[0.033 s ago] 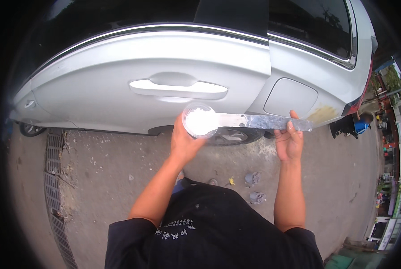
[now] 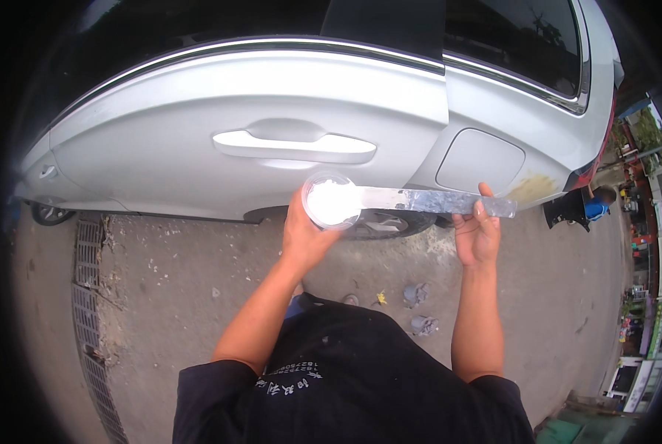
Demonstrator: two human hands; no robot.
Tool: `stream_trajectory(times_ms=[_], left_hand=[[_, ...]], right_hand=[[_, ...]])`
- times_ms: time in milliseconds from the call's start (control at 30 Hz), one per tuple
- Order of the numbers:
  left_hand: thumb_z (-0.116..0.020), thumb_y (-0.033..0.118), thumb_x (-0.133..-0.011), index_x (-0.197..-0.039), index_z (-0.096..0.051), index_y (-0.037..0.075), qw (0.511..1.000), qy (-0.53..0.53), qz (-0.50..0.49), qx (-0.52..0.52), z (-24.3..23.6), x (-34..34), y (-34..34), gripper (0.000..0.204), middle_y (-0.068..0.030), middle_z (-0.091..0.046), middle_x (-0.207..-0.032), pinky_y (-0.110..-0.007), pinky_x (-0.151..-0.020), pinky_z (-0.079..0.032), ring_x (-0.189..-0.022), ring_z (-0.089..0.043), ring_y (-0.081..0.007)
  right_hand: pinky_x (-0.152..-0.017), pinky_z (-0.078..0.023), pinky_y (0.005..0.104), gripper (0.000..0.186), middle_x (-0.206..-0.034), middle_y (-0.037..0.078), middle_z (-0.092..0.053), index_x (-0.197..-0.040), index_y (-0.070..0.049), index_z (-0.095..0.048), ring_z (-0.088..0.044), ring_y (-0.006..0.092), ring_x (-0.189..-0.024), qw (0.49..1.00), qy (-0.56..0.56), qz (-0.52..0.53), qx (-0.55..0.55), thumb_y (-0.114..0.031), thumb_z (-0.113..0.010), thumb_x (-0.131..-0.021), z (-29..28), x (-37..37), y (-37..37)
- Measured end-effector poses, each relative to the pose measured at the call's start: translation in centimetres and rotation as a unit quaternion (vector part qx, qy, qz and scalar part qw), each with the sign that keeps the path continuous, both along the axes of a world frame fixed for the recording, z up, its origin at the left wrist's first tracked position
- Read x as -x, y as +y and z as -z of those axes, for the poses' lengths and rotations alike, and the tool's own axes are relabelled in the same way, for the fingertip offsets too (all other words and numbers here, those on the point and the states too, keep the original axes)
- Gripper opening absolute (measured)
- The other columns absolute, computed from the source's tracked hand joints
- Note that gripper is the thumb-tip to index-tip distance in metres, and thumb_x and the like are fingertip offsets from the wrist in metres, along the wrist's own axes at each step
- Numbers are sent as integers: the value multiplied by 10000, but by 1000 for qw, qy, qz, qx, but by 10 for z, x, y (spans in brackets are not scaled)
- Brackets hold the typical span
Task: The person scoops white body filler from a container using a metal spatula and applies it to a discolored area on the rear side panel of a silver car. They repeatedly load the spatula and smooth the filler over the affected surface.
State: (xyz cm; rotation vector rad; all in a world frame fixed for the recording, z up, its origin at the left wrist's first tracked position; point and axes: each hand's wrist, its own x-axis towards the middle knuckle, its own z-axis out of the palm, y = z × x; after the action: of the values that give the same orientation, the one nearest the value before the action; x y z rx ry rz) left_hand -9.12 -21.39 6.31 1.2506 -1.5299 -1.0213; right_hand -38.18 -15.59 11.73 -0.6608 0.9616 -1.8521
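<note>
My left hand (image 2: pixel 307 228) is wrapped round a clear plastic cup (image 2: pixel 306 194), held in front of the car's rear door. Bright white material (image 2: pixel 333 203) shows in the cup; whether it is liquid or paste I cannot tell. A long flat mixing stick (image 2: pixel 438 200), mottled grey with a whitish coated end, reaches from the cup to the right. Near its outer end, my right hand (image 2: pixel 479 233) grips it between thumb and fingers. The stick's left tip is lost in the white glare.
A silver-white car (image 2: pixel 161 140) stands close ahead, with a door handle (image 2: pixel 294 146), a fuel flap (image 2: pixel 481 160) and a yellowish patch (image 2: pixel 536 186) on its rear panel. Grey lumps (image 2: pixel 424 325) lie on the concrete. Drain grates (image 2: pixel 87 307) run along the left. Another person (image 2: pixel 596 206) is at the far right.
</note>
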Motion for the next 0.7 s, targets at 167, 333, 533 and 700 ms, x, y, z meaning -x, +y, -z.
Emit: stream_trajectory(times_ms=[167,333,533,700], left_hand=[[-826,232,-687,-1352,-433,8,998,18,43,-42,16,8,11,804,-171,-540,-1281,-405,-1024,-421,-1217,-522,-310],[-824,241,-690,-1342,-406,-13,995,1,71,-65,33,25,16,815,-178,-552,-1279,-388,-1016,-424,-1203,-542,-290],[-821,255,-687,-1339,-399,-20,995,-10,78,-55,46,36,18,824,-187,-551,-1277,-394,-1023,-418,-1209,-539,-300],[-818,260,-686,-1338,-394,-28,996,-13,71,-53,53,45,21,830,-197,-548,-1282,-391,-1027,-414,-1211,-541,-306]], right_hand=[[-788,-609,389,459,-1072,118,-645,-1346,-33,-442,-674,235,-944,999,43,-3,12,-42,-597,-914,2,5,16],[-819,-601,401,460,-1123,131,-634,-1354,-49,-439,-664,241,-985,999,44,-17,12,-43,-594,-920,25,30,29],[-836,-593,403,446,-1156,134,-630,-1349,-66,-453,-660,245,-1001,1000,15,-12,13,-51,-593,-926,50,49,34],[-835,-590,397,434,-1158,129,-632,-1338,-77,-469,-661,243,-996,1000,3,-25,18,-59,-603,-925,61,62,34]])
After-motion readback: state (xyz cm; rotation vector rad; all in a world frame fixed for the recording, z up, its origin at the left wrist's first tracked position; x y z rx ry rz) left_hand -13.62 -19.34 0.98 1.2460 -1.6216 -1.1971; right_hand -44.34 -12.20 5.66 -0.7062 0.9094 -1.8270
